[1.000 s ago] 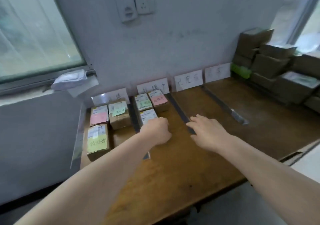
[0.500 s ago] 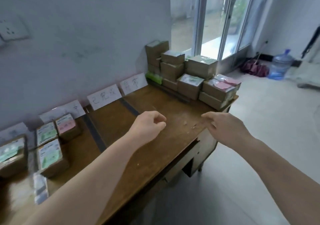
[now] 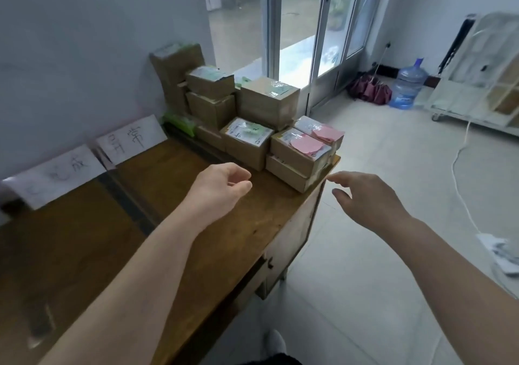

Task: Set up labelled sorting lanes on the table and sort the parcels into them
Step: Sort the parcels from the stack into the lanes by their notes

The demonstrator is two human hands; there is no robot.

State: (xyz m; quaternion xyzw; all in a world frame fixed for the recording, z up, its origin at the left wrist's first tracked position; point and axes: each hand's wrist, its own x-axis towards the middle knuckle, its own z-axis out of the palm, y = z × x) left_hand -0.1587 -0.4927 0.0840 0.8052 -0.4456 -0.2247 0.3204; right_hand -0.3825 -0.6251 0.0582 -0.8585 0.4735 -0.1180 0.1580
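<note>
Left hand [image 3: 222,187] above wooden table [image 3: 168,185], fingers loosely curled, holding nothing. Right hand [image 3: 368,199] beyond table's end edge, fingers stretched, thumb apart, empty, near lowest box, not touching. Stacked cardboard parcels [image 3: 266,102] at table's far right end; front ones carry pink notes [image 3: 307,145], one carries green note [image 3: 248,133]. Two handwritten paper lane labels [image 3: 132,140] lean against wall, dark tape strip [image 3: 126,204] between lanes. Water bottle [image 3: 407,85] on floor by door.
</note>
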